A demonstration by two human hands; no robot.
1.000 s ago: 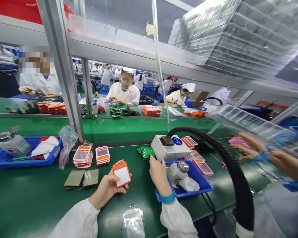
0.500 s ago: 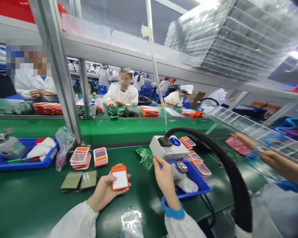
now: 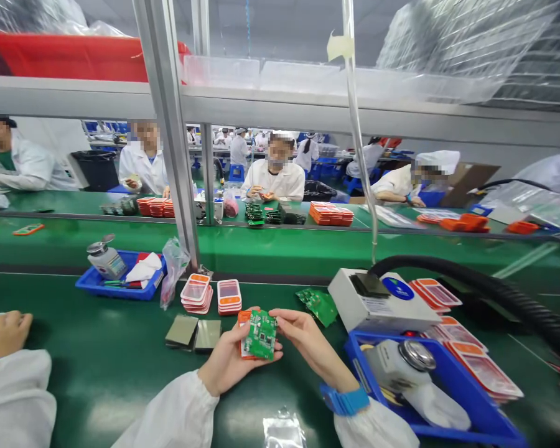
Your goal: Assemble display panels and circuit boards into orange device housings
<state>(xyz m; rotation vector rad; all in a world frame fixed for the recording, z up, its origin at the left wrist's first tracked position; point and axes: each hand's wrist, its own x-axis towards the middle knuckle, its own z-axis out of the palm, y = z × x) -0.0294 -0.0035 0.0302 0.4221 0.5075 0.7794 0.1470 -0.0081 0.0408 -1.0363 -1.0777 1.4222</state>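
Observation:
My left hand [image 3: 228, 358] is wrapped round an orange plastic casing [image 3: 243, 318] with a white face, held above the green bench. My right hand [image 3: 301, 336] pinches the right edge of a green circuit board [image 3: 261, 336], which lies over the casing and hides much of it. More green circuit boards [image 3: 318, 305] lie in a small pile beyond my right hand. Left of my hands are two stacks of orange-and-white framed covers [image 3: 197, 292] and square grey-green panels [image 3: 182, 331].
A white box [image 3: 378, 305] with a black hose [image 3: 471, 283] stands at right. Before it, a blue tray [image 3: 354, 354] holds a metal-capped bottle [image 3: 396, 361]. Another blue tray [image 3: 93, 283] is at back left. A co-worker's hand [image 3: 7, 336] rests at far left.
My right hand has brought a green circuit board from the pile to the casing in my left hand. The view has swung left, bringing a co-worker's hand in at far left.

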